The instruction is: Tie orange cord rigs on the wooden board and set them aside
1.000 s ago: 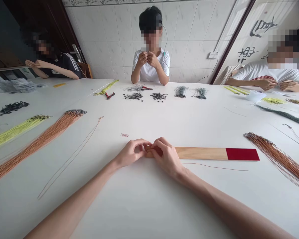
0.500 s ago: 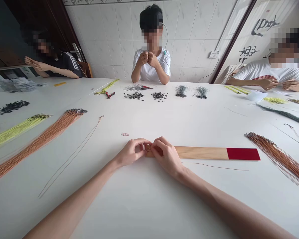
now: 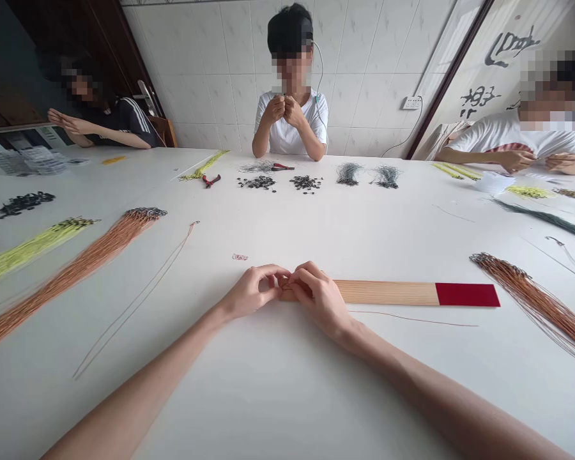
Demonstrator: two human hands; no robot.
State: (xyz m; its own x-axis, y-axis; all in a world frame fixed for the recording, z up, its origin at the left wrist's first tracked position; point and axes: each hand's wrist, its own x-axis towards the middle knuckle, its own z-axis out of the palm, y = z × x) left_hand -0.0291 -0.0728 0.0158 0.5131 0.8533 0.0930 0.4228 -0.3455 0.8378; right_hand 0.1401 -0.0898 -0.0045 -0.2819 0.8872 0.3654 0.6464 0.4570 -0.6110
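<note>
My left hand [image 3: 253,291] and my right hand [image 3: 316,295] meet at the left end of a wooden strip [image 3: 388,293] with a red right end [image 3: 467,294], lying flat on the white table [image 3: 287,383]. Both hands are closed in a pinch, fingertips touching; what they pinch is too small to make out. A thin copper wire [image 3: 412,318] runs right from under my right hand, just in front of the strip. A tiny pink piece [image 3: 239,257] lies a little beyond my left hand.
Bundles of copper wires lie at left [image 3: 76,265] and right [image 3: 536,300]; a yellow-green bundle [image 3: 29,249] at far left. A single long wire [image 3: 138,300] crosses the left. Pliers [image 3: 211,181], dark small parts [image 3: 256,183] and dark wire bunches [image 3: 347,174] lie far across. Three other people sit around the table.
None beyond a slight upward shift of the view; my hands stay pinched together at the strip's left end.
</note>
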